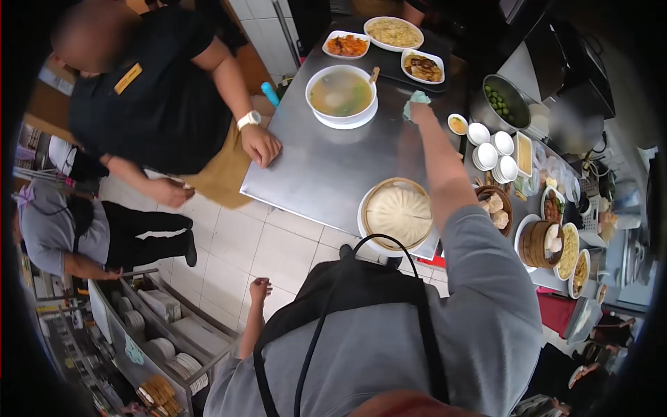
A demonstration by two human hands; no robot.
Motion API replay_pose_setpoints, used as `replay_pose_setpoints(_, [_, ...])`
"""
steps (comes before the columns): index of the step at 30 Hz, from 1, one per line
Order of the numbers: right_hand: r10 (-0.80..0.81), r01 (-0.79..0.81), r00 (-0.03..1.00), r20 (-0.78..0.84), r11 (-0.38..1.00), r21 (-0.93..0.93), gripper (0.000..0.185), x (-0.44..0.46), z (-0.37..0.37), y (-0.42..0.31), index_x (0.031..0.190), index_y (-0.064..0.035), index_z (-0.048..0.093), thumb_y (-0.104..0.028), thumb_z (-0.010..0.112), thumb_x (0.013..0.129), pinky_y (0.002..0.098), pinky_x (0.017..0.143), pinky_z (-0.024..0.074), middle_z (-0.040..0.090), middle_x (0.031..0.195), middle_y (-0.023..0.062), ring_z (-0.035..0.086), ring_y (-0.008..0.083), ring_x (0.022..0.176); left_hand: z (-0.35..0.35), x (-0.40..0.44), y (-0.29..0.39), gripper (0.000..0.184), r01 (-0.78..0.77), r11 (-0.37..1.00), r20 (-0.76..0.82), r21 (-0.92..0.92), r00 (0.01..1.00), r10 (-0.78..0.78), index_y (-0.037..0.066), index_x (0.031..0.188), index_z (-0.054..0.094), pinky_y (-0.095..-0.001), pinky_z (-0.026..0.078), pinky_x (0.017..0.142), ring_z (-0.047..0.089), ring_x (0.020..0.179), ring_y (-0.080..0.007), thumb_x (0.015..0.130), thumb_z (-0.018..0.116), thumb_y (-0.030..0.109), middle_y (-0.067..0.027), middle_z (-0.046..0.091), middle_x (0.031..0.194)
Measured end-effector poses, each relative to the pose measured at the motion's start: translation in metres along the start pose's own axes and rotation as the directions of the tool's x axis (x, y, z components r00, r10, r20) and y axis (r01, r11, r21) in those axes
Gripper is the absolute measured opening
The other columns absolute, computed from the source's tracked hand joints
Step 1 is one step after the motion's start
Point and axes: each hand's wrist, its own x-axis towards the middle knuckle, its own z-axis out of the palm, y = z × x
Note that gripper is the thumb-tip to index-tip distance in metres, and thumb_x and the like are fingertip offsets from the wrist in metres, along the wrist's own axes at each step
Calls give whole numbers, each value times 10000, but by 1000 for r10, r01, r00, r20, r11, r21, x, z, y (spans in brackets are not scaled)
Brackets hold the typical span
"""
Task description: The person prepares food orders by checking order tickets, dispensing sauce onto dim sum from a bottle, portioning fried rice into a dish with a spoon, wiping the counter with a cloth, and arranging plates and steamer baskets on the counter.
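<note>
My right hand (420,111) reaches over the steel table (299,163) and is closed on a light green cloth (413,103), pressed to the tabletop. Left of the cloth, a large white bowl of soup (340,96) rests on a white plate with a spoon handle at its rim. My left hand (260,289) hangs low over the floor, fingers curled, with nothing visible in it. Close to my body at the table's near edge, a big pale bun (398,214) fills a bamboo steamer (371,191) on a white plate.
A co-worker (160,90) stands at the table's left, one hand (262,144) on its edge. A dark tray (445,85) with dishes is at the back. Small white bowls (485,157) and steamers (538,243) line the right. A cart with plates (187,372) stands lower left.
</note>
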Motion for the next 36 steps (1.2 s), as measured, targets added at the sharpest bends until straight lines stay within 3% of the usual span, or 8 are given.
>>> replay_pose_setpoints(4, [126, -121, 991, 52, 988, -93, 318, 3, 19, -20, 1073, -36, 542, -144, 378, 824, 497, 859, 385, 517, 1123, 173, 508, 342, 1026, -10, 7, -24, 104, 119, 992, -24, 29, 993, -118, 54, 850, 578, -250, 457, 427, 581, 525, -153, 800, 510, 114, -81, 600, 678])
replay_pose_setpoints(9, [-180, 182, 981, 73, 983, -25, 247, -53, 38, -93, 864, 27, 614, -97, 425, 764, 409, 726, 476, 593, 898, 224, 590, 325, 861, -10, 25, -66, 122, 196, 981, -12, 16, 981, -196, 36, 845, 568, -305, 461, 423, 580, 520, -196, 777, 483, 92, -95, 585, 653])
replay_pose_setpoints(11, [-518, 514, 850, 100, 856, 62, 165, -95, 44, -124, 758, 13, 624, -80, 517, 673, 402, 664, 486, 602, 828, 213, 602, 333, 753, 1, 48, -81, 131, 216, 976, 5, 12, 976, -216, 28, 847, 565, -318, 462, 423, 581, 526, -207, 771, 482, 96, -103, 584, 654])
replay_pose_setpoints(15, [-691, 526, 541, 480, 723, 447, 302, -182, 28, -201, 943, -38, 607, -57, 514, 656, 346, 609, 503, 610, 826, 171, 606, 250, 698, 21, 85, -99, 168, 125, 992, 159, 31, 979, -128, 17, 901, 561, -320, 477, 460, 585, 554, -225, 771, 502, 105, -126, 591, 702])
replay_pose_setpoints(20, [-567, 55, 711, 415, 634, 771, 336, -153, -16, -164, 1010, -46, 573, -64, 491, 685, 311, 566, 508, 604, 808, 110, 593, 198, 656, 42, 75, -58, 177, 109, 988, 188, 114, 974, -129, 31, 924, 560, -305, 496, 487, 600, 578, -202, 789, 532, 143, -112, 609, 739])
replay_pose_setpoints(22, [-466, 269, 847, 256, 791, 549, 298, -105, -57, -110, 959, -34, 592, -48, 471, 688, 314, 533, 516, 610, 816, 127, 600, 205, 623, 45, 24, -3, 176, 20, 980, 189, 197, 980, -59, 38, 926, 561, -299, 497, 489, 603, 584, -198, 793, 533, 150, -106, 611, 743])
replay_pose_setpoints(27, [-55, 61, 985, 166, 998, -34, 311, 5, -20, 19, 1038, -37, 567, -134, 456, 765, 448, 696, 496, 562, 1038, 175, 585, 314, 881, 41, -13, 5, 168, -70, 949, 185, 308, 983, 12, 49, 930, 565, -294, 499, 499, 607, 598, -197, 807, 526, 157, -105, 615, 758])
replay_pose_setpoints(36, [-66, 70, 992, 110, 997, -27, 249, -46, 28, -94, 926, 23, 603, -63, 483, 726, 406, 757, 465, 578, 968, 220, 578, 320, 900, 20, -36, -43, 178, -33, 955, 188, 294, 982, -24, 54, 938, 557, -300, 496, 513, 604, 608, -199, 806, 526, 171, -101, 613, 767])
